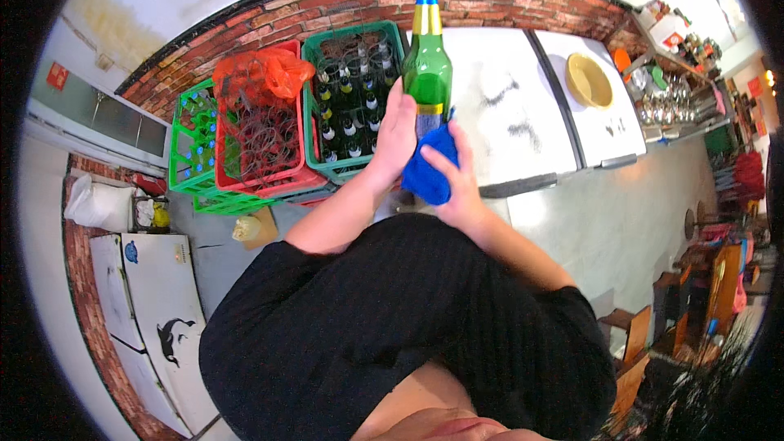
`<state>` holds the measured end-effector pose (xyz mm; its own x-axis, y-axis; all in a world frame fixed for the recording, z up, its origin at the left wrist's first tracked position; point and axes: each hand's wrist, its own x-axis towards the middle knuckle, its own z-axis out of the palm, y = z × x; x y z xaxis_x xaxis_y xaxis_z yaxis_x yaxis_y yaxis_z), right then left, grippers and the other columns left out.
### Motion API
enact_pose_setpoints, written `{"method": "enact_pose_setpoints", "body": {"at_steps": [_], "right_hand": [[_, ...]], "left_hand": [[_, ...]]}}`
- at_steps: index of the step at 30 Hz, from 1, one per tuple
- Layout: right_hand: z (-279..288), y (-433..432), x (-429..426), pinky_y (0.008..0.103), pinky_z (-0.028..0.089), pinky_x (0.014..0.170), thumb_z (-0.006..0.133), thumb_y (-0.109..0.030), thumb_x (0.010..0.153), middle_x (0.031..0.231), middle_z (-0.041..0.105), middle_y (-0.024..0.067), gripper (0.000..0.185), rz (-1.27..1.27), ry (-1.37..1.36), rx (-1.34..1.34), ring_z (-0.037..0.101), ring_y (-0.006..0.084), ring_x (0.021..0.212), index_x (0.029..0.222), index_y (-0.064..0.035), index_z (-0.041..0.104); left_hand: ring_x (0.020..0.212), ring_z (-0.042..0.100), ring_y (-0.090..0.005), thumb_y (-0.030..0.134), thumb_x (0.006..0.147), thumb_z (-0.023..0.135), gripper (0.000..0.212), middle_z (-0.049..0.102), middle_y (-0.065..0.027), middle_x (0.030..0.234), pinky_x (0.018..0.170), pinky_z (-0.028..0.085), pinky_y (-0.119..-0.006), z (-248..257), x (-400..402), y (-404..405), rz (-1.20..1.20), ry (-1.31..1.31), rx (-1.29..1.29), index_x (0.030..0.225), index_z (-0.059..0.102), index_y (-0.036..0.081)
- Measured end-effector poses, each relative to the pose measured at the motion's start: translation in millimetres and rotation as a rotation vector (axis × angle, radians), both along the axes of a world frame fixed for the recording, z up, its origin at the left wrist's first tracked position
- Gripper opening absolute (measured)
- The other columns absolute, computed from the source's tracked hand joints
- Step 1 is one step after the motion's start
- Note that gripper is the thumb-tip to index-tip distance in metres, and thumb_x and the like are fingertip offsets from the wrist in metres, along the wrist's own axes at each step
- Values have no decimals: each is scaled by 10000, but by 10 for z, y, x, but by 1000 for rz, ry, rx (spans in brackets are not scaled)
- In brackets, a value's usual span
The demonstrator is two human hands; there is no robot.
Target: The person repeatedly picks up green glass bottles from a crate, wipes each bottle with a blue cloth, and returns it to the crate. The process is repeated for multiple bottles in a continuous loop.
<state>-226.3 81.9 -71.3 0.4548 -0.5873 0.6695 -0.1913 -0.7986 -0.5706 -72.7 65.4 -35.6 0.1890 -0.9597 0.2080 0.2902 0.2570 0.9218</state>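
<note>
A green glass bottle (428, 67) with a yellow-and-blue neck wrap stands upright between my hands in front of my chest. My left hand (397, 131) is closed around its left side, below the shoulder. In my right hand (460, 174) is a blue cloth (432, 165), pressed against the lower right of the bottle. The cloth and fingers hide the bottle's lower part. Just left of my left hand is a dark green plastic crate (312, 162) holding several capped bottles (349, 127).
A red crate (269, 182) carries a red plastic bag (282, 70); a bright green crate (177, 153) with bottles stands farther left. To the right, a yellow basin (589, 81) rests on a white chest freezer (618, 128). A white refrigerator (159, 294) stands at lower left, wooden chairs (637, 334) at lower right.
</note>
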Motion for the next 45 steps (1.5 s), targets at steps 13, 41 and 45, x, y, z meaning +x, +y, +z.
{"method": "enact_pose_setpoints", "body": {"at_steps": [13,41,45], "right_hand": [[-27,-416,70,438,372,1072,844,-33,659,1371,414,170,928,77,-347,102,459,295,1268,1404,-103,296],[246,-1238,-981,333,508,906,808,-197,727,1139,630,71,617,321,-484,1233,627,188,1023,1244,-36,513],[49,-1335,-1239,352,530,888,800,-283,761,1143,629,70,617,533,-547,1360,632,193,1019,1258,-47,520]], "left_hand": [[1236,474,-210,124,933,606,608,463,-70,1353,1044,406,-391,205,-206,262,-111,479,10,1447,283,145],[1472,-20,-250,442,963,537,977,-18,-183,1594,1175,15,-373,81,-1267,-79,-70,-415,4,1495,-128,-38],[1382,312,-247,141,903,651,734,325,-135,1485,1149,225,-382,-144,-1353,-159,16,-249,21,1469,210,-17]]}}
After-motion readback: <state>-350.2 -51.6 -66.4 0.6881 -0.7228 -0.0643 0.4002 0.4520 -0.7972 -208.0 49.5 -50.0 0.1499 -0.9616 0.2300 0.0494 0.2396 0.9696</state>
